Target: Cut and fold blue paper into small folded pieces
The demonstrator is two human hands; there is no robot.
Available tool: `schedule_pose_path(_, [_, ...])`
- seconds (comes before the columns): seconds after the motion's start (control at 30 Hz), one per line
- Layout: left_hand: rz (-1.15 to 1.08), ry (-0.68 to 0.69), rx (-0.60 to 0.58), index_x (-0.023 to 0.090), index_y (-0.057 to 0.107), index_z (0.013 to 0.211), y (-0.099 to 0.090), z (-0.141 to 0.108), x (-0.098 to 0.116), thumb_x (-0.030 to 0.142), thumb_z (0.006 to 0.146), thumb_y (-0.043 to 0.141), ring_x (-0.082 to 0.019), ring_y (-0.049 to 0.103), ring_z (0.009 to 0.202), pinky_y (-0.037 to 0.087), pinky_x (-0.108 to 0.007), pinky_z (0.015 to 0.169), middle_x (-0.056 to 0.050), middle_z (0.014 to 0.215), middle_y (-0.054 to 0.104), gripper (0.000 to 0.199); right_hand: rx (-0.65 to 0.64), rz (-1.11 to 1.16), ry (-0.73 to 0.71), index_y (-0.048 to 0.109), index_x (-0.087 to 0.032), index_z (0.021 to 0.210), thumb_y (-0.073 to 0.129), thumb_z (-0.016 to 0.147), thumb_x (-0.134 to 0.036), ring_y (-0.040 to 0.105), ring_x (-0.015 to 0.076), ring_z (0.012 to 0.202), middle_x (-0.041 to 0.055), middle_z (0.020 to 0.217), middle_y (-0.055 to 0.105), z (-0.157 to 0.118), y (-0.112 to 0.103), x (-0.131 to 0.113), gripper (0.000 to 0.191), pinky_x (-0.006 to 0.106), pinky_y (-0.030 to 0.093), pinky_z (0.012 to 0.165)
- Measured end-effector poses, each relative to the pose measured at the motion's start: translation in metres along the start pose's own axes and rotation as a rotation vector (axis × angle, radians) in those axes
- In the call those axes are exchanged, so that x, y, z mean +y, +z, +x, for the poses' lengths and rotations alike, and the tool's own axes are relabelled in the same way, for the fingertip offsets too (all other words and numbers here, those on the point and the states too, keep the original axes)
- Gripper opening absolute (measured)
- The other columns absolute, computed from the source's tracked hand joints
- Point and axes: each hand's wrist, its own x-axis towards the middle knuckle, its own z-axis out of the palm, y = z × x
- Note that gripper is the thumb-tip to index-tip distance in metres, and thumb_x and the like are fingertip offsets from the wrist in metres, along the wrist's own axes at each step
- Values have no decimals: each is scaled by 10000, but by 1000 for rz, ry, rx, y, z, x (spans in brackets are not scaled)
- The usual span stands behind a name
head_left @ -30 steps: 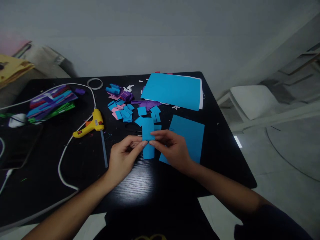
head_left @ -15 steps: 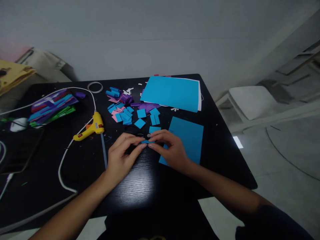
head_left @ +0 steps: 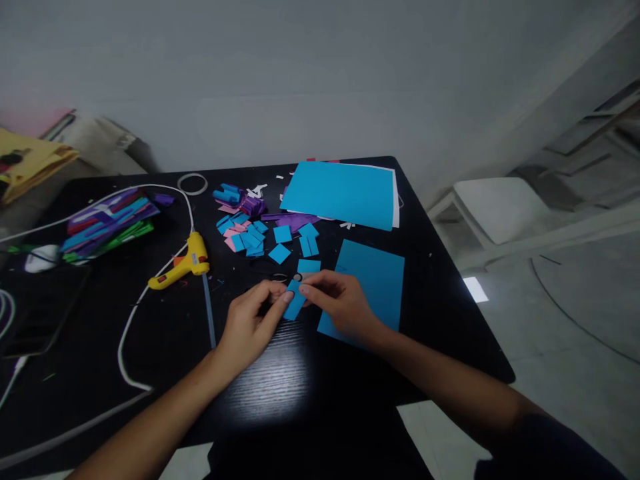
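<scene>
Between my two hands a small blue piece of paper [head_left: 295, 301] is held at a tilt, its broad face toward me. My left hand [head_left: 253, 319] pinches its left edge between thumb and fingers. On the other edge my right hand [head_left: 343, 303] grips it the same way, over a larger blue sheet [head_left: 377, 283] lying on the table. Just beyond my fingers are a blue paper square [head_left: 309, 266] and what looks like a pair of scissors [head_left: 270, 272], dark and partly hidden. Several cut blue squares [head_left: 280, 253] lie farther back.
A yellow glue gun [head_left: 187, 263] with a white cord lies left of my hands. Behind are blue and pink paper pieces, purple scraps [head_left: 290, 221] and a stack of large sheets [head_left: 343, 193]. Bundled coloured strips [head_left: 110, 220] and a dark phone [head_left: 43, 310] sit at the left.
The blue piece, seen edge-on between my fingertips before, is now turned so its flat face shows and points down toward me. My hands stay in nearly the same place.
</scene>
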Motion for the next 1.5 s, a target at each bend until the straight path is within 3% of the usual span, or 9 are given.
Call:
schedule_pose_path(0.27, [9,107,-77,189,694,942,0,2,4,234,1031,618,-123,646,707,502,-223,693,11,805,697,125,-2,-94,-53,772,-225,848,787,883,-397,708,186,851,9,850,757,2,-1,5,176,342,572,843])
schedule_pose_path(0.5, [-7,99,-57,189,693,928,1,2,6,222,1027,619,-115,633,700,498,-215,691,18,788,681,128,10,-130,-36,751,-222,855,776,884,-426,696,182,824,14,860,749,2,-2,8,208,325,569,793])
schedule_pose_path(0.67, [-53,17,-14,187,706,877,0,4,6,246,1017,617,-116,610,677,480,-216,654,15,766,686,176,-42,-84,6,728,-217,858,771,890,-487,689,165,709,2,782,718,4,-3,11,275,318,578,723])
schedule_pose_path(0.9, [-184,-111,-55,173,682,788,3,7,4,324,979,635,-109,557,579,440,-211,562,30,642,611,248,-75,-142,-15,708,-212,809,757,905,-443,664,162,681,-4,718,676,3,-4,6,255,311,561,706])
schedule_pose_path(1.5, [-320,-283,-68,170,702,837,4,7,-3,491,974,645,-138,556,648,470,-237,599,0,704,640,353,-131,-262,18,688,-195,763,719,941,-418,653,163,692,11,726,689,2,-5,3,287,301,514,684])
